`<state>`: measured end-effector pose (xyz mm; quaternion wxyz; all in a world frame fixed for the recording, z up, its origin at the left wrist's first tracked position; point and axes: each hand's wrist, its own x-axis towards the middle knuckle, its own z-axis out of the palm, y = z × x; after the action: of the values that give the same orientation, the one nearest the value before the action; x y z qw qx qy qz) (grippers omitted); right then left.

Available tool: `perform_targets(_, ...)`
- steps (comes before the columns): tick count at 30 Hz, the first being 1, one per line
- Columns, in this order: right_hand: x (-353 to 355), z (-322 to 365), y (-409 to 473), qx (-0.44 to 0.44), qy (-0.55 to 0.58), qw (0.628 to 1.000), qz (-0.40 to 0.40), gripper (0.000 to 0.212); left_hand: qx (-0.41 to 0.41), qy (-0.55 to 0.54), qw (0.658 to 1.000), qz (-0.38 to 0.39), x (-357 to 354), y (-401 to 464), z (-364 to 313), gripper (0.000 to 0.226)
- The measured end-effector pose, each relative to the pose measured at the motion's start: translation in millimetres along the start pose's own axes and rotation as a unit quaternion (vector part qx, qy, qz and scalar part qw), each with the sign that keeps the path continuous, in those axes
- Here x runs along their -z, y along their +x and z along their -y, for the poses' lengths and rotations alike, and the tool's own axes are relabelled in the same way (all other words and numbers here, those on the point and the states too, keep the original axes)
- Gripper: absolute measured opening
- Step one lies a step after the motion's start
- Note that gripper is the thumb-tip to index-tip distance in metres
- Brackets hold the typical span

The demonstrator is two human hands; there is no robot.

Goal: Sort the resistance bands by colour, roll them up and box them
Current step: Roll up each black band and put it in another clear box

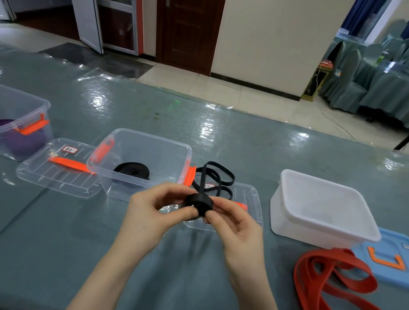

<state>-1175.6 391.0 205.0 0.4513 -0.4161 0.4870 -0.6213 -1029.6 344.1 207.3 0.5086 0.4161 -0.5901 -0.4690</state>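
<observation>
Grey-green cloth under clear plastic sheeting covers the long table (226, 142), with a tiled floor and a dark wooden door beyond. Above its near middle, a narrow black rubber resistance band (200, 203) is partly wound into a tight coil, held off the surface between both hands. The left hand (152, 210) pinches the coil's left side with curled thumb and fingertips; the right hand (235, 225) pinches its right side the same way. The band's loose loops trail away behind the coil, over a clear flat lid (247, 201). Just behind the left hand stands an open clear plastic box with orange latches (146, 146), holding one rolled black band (132, 169). Left of it lies another clear lid with an orange handle (60, 168), and further left a second clear box (6, 104) containing rolled purple bands (25, 141). To the right sits a white translucent tub (322, 212), its contents unclear, touching a blue lid (399, 263). Wide red flat bands (342, 289) lie unrolled on the table, near the right hand
</observation>
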Motion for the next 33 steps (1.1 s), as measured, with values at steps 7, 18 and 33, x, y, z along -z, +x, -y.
perform_targets(7, 2.4, -6.5, -1.5, -0.018, 0.027, 0.999, -0.011, 0.026, -0.065, 0.099, 0.993, -0.002, -1.1, -2.7, -5.4, 0.029)
perform_targets(18, 1.3, 12.4, -0.7, 0.031, -0.091, 0.995, 0.001, 0.021, -0.077, 0.071, 0.994, 0.022, 3.9, -5.7, -11.7, 0.034)
perform_targets(33, -0.7, 10.2, -5.4, 0.048, -0.18, 0.983, 0.0, 0.021, -0.138, 0.167, 0.976, 0.021, 4.2, -7.1, -7.9, 0.027)
